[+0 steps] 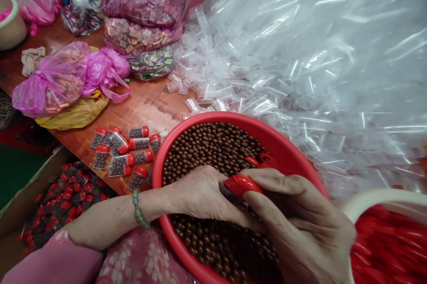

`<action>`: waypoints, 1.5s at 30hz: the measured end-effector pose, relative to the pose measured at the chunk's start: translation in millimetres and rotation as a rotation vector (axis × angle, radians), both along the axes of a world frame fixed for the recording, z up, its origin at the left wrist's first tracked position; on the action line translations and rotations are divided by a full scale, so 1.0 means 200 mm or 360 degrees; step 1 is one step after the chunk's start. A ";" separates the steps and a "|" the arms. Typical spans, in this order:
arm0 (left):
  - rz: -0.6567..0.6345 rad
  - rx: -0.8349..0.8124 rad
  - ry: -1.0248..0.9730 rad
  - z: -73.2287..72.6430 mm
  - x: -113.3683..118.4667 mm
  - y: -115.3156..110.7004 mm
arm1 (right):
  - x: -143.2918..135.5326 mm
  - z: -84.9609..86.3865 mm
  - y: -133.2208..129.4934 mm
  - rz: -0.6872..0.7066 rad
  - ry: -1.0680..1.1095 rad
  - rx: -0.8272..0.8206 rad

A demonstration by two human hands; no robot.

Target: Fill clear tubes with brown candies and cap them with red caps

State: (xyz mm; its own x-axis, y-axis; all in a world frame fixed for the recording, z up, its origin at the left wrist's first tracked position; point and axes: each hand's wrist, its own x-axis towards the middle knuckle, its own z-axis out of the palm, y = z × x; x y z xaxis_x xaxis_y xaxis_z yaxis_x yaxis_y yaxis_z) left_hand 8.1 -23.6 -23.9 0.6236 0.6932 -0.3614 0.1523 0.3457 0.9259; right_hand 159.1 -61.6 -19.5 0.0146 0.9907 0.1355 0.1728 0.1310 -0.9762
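Pinching 1 red cap (244, 184) between the thumb and bent fingers of the right hand (300, 219), above a red basin (160, 155) of brown balls (207, 146) at the near edge of the worktop (156, 101). Curling the left hand (203, 192) close beside the cap; cannot tell its hold. By the near edge, left of the basin, red-capped tubes (139, 143); beyond, heaped clear tubes (240, 83).

Toward the left of my orange-brown table (160, 101) I saw a knotted pink plastic bag (62, 75) lying on a yellow bag (75, 116), a crumpled beige wad (32, 60) just behind them, and farther back a cream bowl (13, 30), a gathered clear bag (82, 18) and stacked plastic bags (143, 4).
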 end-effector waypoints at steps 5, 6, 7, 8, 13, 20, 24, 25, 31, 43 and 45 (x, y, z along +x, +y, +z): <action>0.0004 -0.0068 -0.0062 -0.03 0.01 0.00 | 0.00 -0.02 0.00 0.0006 0.0127 -0.0090; 0.0021 -0.0079 -0.0070 -0.04 0.01 0.00 | 0.01 -0.03 0.01 0.0039 0.0112 -0.0053; 0.0034 -0.0084 -0.0069 -0.04 0.01 0.00 | 0.01 -0.03 0.01 0.0064 0.0089 -0.0017; 0.0040 -0.0083 -0.0071 -0.04 0.01 0.00 | 0.01 -0.03 0.01 0.0076 0.0064 0.0018; 0.0033 -0.0097 -0.0070 -0.01 0.00 0.00 | -0.01 -0.01 0.00 -0.0075 -0.0112 -0.0005; 0.0171 -0.0185 -0.0161 -0.03 0.00 0.00 | -0.02 -0.01 -0.01 -0.0084 -0.0382 0.0247; 0.0166 -0.0047 -0.0203 -0.05 0.00 0.00 | -0.03 -0.03 0.00 0.0007 -0.0410 0.0387; 0.0158 -0.0042 -0.0211 -0.05 0.00 0.00 | -0.02 -0.03 0.01 0.0013 -0.0410 0.0395; 0.0129 -0.0340 -0.0336 -0.04 -0.02 0.01 | 0.05 -0.06 0.03 0.0365 -0.0634 0.0674; 0.0269 -0.0872 -0.0823 -0.08 0.03 -0.01 | 0.01 -0.06 0.10 0.0315 -0.1605 0.1009; 0.0294 -0.0872 -0.0826 -0.07 0.03 -0.02 | 0.01 -0.05 0.10 0.0331 -0.1517 0.1085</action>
State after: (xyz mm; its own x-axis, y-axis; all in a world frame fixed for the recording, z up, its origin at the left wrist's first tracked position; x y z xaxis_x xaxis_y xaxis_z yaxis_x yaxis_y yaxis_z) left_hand 14.5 -28.1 -38.0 0.6984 0.6091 -0.3759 -0.3589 0.7524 0.5524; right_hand 161.6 -42.5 -29.6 -0.5300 0.6814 0.5047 0.7052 0.6848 -0.1840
